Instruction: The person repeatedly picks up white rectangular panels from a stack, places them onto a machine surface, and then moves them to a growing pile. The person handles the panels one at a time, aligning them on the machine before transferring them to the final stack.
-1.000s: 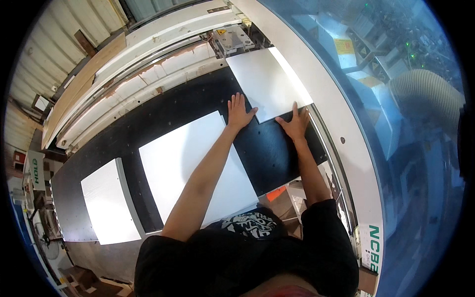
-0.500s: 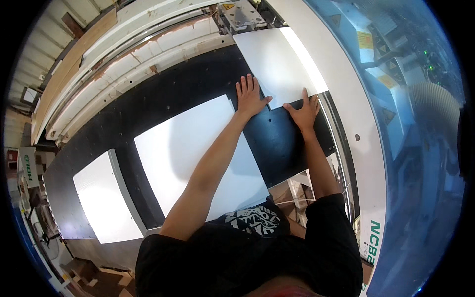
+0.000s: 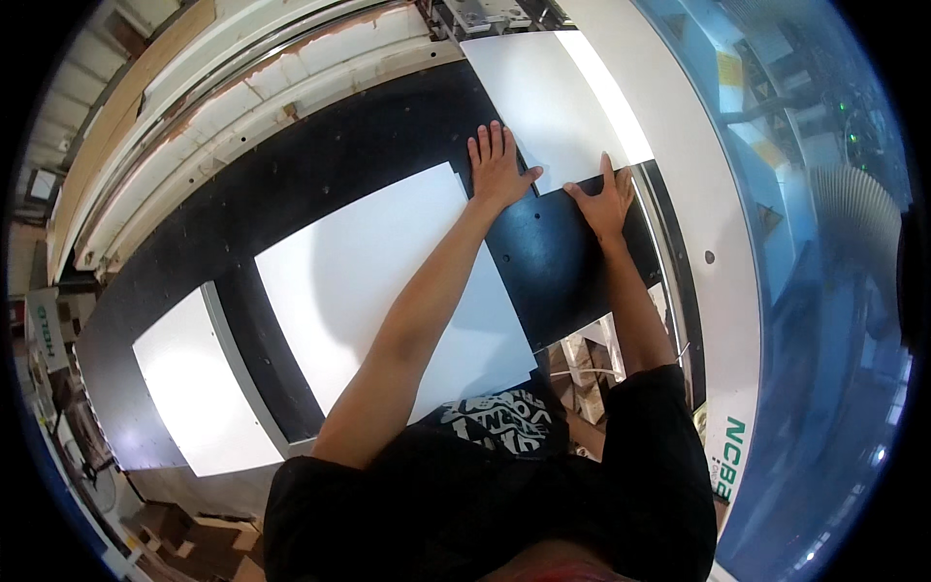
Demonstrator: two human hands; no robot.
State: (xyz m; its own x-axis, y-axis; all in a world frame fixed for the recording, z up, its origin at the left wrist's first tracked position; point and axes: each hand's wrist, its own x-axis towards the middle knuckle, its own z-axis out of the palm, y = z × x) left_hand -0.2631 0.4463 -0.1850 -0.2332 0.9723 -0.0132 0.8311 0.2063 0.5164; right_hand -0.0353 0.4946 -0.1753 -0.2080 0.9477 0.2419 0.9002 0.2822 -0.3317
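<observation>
A white panel (image 3: 553,97) lies at the far end of a black machine table (image 3: 388,116), close to a metal clamp block. My left hand (image 3: 501,173) rests with spread fingers at the panel's left edge, its thumb reaching toward the near corner. At the near edge, my right hand (image 3: 606,199) has its thumb and fingers apart, touching the panel near its right corner. Beneath my left forearm is a stack of larger white panels (image 3: 339,262), its sheets slightly offset. Neither hand is closed around anything.
A second white panel stack (image 3: 199,383) lies farther left with a grey edge. On the right run a metal rail (image 3: 669,262) and a white machine frame (image 3: 722,301) with a blue transparent cover (image 3: 815,378). A pale beam (image 3: 320,73) borders the far side.
The view has shifted slightly, so the panel and both hands appear a little higher in the picture. My hands keep nearly the same place against the panel's edges.
</observation>
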